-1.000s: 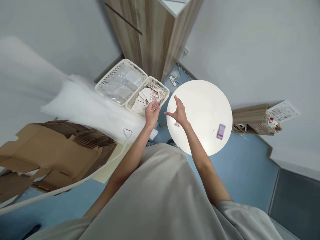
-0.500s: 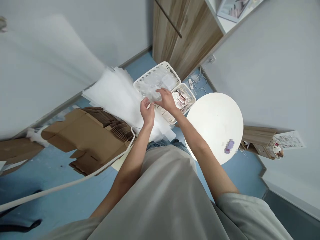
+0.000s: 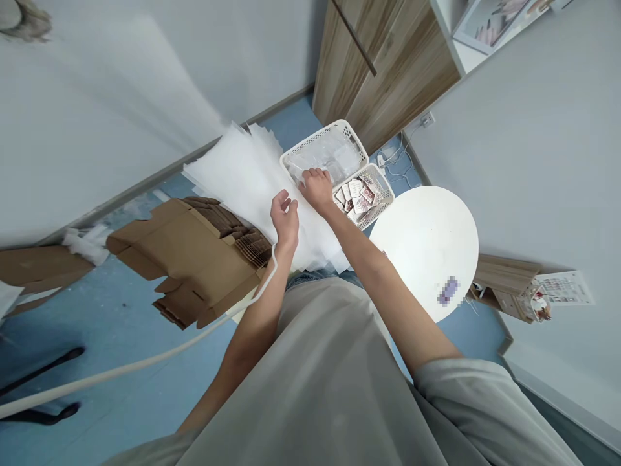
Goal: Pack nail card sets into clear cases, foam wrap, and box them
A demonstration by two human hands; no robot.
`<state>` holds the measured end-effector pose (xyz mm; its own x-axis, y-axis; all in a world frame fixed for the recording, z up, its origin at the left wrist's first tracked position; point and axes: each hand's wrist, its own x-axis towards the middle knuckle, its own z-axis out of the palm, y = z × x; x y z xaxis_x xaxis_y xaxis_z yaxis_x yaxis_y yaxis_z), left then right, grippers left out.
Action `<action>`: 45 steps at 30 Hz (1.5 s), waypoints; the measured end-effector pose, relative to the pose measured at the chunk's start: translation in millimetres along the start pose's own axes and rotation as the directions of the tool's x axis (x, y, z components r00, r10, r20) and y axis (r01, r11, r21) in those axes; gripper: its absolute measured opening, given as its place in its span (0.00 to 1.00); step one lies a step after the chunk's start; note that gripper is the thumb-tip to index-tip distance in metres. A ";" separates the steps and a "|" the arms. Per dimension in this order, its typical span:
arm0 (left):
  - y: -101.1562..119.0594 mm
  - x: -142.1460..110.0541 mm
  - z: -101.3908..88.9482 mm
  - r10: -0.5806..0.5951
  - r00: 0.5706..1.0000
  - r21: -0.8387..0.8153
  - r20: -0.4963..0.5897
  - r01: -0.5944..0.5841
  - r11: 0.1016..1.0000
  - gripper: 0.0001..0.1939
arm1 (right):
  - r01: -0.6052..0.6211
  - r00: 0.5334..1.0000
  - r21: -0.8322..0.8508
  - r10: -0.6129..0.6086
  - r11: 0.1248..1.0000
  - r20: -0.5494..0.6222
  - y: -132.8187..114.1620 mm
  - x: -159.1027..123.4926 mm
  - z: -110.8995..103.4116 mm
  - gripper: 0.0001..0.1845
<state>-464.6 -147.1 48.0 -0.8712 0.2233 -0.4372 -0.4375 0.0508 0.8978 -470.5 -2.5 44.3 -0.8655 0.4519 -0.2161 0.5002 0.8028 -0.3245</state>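
My right hand reaches into the near corner of a white perforated basket that holds clear plastic bags, and its fingers are curled down on one of the bags. My left hand hovers beside it over a stack of white foam sheets, fingers loosely curled with nothing visible in them. A second, smaller white basket to the right holds several small printed packets.
A round white table stands to the right with a small purple object on it. Flattened cardboard boxes lie at the left on the blue floor. A wooden cabinet rises behind the baskets. A white cord runs across the floor.
My right hand left the round table, crossed over the packet basket and settled in the bag basket. My left hand drew back from the packet basket. The view swung to the left.
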 end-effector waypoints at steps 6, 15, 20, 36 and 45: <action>7.4 -9.5 15.1 -0.026 0.996 -0.048 0.084 0.030 0.998 0.25 | -0.102 0.982 0.047 0.108 0.994 -0.152 21.4 -45.1 -35.1 0.15; 14.8 -75.8 72.3 -0.388 0.708 -0.028 0.590 0.498 0.867 0.25 | -0.155 0.894 0.348 0.281 0.925 -0.349 82.2 -214.5 -64.1 0.17; -2.3 -126.6 109.0 -0.436 0.595 0.048 0.675 0.554 0.831 0.19 | -0.240 0.834 0.371 0.386 0.897 -0.395 107.1 -288.1 -73.9 0.14; -61.3 -250.1 200.1 -0.324 0.321 0.317 0.890 0.075 0.945 0.45 | -0.168 0.730 0.984 0.679 0.066 0.079 216.7 -453.9 -96.5 0.31; -81.0 -298.6 214.0 -0.404 0.187 0.414 0.895 -0.013 0.910 0.42 | -0.101 0.690 0.994 0.718 -0.028 0.090 231.7 -505.9 -72.5 0.33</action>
<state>-121.3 -9.6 117.2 0.2130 0.8928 -0.3969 -0.2945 0.4460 0.8452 81.3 -16.9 145.2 -0.2360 0.8531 -0.4652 0.1003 -0.4548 -0.8849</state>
